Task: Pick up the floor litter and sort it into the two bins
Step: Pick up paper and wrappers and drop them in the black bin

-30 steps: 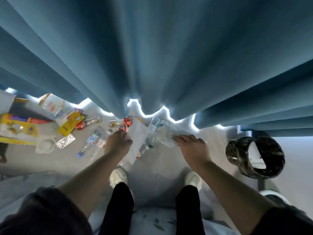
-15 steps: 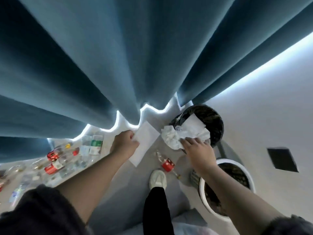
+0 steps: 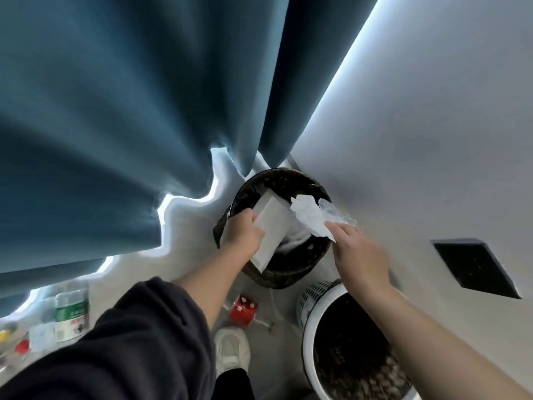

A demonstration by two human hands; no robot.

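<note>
My left hand grips a flat white paper sheet and holds it over the mouth of the dark woven bin. My right hand pinches a crumpled white tissue with clear plastic over the bin's right rim. White paper lies inside the dark bin. A white perforated bin with a dark liner stands nearer to me, below my right forearm.
A red wrapper lies on the floor near my white shoe. A green-labelled bottle and other litter lie at the left by the blue curtain. A grey wall with a dark panel rises on the right.
My view has turned right, from the litter pile to the bins. Both hands have carried the paper and the tissue over to the dark bin's mouth.
</note>
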